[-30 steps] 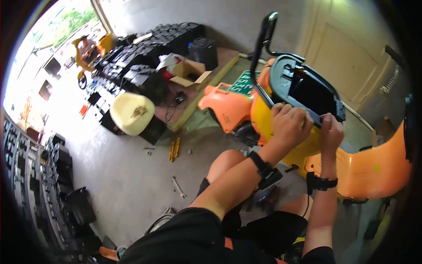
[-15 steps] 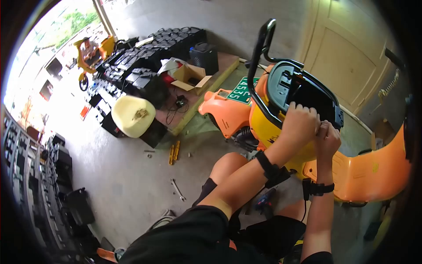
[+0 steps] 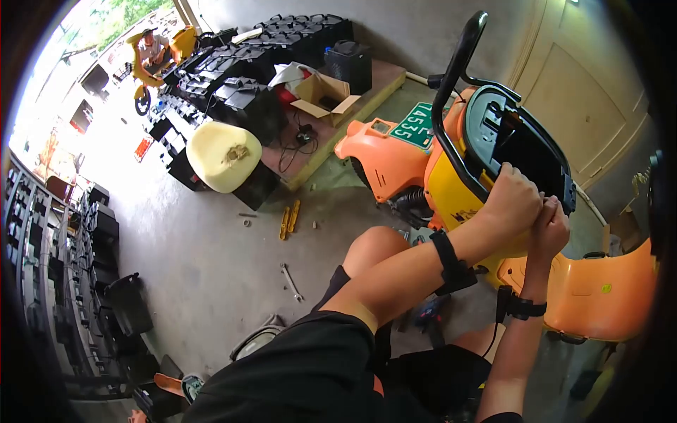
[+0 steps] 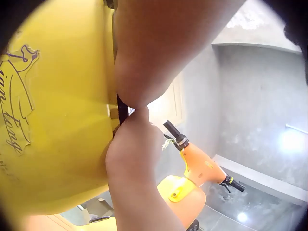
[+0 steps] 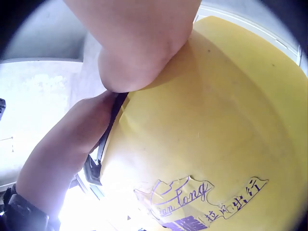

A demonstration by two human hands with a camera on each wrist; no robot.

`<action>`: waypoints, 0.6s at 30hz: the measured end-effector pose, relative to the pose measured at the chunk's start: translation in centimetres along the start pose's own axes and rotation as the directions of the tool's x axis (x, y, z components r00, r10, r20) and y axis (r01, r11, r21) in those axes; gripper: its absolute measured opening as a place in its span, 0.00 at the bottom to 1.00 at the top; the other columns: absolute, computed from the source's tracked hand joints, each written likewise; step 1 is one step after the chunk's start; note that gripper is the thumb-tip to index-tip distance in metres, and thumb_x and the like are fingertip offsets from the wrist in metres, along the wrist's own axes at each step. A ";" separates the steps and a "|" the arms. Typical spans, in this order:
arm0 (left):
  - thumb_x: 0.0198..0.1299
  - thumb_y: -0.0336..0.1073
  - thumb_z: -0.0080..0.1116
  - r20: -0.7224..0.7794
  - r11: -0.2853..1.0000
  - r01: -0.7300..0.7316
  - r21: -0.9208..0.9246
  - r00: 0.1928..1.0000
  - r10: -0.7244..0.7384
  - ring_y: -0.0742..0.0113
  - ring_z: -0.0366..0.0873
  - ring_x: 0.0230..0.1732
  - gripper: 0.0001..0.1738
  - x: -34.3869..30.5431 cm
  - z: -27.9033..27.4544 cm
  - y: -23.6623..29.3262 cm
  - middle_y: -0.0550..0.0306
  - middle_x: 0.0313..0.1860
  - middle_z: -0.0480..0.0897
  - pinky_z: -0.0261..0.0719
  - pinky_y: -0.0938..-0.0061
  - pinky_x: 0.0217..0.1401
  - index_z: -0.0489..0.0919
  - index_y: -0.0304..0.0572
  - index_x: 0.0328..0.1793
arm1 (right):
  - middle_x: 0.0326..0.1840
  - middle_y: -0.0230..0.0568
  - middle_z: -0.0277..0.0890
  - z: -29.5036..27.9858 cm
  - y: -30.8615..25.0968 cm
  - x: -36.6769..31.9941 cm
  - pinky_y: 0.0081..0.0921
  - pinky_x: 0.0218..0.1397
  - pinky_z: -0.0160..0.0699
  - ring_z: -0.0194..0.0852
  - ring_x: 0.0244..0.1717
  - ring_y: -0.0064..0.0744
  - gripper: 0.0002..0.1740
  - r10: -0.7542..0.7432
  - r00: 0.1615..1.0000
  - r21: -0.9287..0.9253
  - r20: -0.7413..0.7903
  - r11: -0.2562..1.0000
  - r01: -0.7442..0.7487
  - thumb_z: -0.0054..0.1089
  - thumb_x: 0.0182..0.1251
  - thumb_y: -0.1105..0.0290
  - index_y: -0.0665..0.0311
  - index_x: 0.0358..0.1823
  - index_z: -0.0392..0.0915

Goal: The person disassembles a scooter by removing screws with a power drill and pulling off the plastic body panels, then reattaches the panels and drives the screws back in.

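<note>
An orange and yellow scooter (image 3: 451, 185) stands at the right with its seat compartment (image 3: 530, 149) uncovered. On the near rim of that compartment, my left hand (image 3: 513, 201) grips the edge with curled fingers. Touching it on the right, my right hand (image 3: 550, 229) pinches the same rim. In the left wrist view both hands meet at a dark edge strip (image 4: 123, 108) beside the yellow body panel (image 4: 57, 106). The right wrist view shows the dark strip (image 5: 111, 118) running under the fingers along the yellow panel (image 5: 207, 110). The fingertips are mostly hidden.
A black grab rail (image 3: 451, 92) rises behind the compartment. An orange scooter part (image 3: 599, 292) is at the right. On the floor are a wrench (image 3: 290, 283), yellow pieces (image 3: 289, 220) and a drill (image 3: 429, 314). A cream seat (image 3: 224, 156) rests near rows of black batteries (image 3: 243, 102).
The head view has shifted, so the scooter appears farther right and lower. My left hand has slid along the rim toward my right hand, and the two now touch.
</note>
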State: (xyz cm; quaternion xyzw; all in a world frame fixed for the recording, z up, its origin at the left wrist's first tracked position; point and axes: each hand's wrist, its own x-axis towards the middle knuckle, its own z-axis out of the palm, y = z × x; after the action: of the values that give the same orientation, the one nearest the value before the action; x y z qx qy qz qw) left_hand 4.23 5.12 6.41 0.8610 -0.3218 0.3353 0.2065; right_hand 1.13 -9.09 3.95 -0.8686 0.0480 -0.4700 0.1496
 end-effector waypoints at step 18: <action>0.70 0.46 0.54 0.036 1.000 0.009 0.021 0.999 -0.010 0.54 0.84 0.31 0.21 0.1 -3.4 -1.6 0.53 0.25 0.86 0.73 0.61 0.43 0.85 0.47 0.26 | 0.24 0.45 0.80 -0.4 -2.7 0.1 0.45 0.35 0.75 0.77 0.27 0.54 0.20 -0.085 0.996 -0.042 -0.032 0.996 0.084 0.52 0.79 0.60 0.59 0.28 0.82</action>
State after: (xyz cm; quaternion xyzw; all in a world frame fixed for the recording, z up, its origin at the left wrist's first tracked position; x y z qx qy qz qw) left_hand 3.86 8.13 8.61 0.8706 -0.3177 0.3221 0.1932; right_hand 0.71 -6.64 5.10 -0.8647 0.0233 -0.4892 0.1111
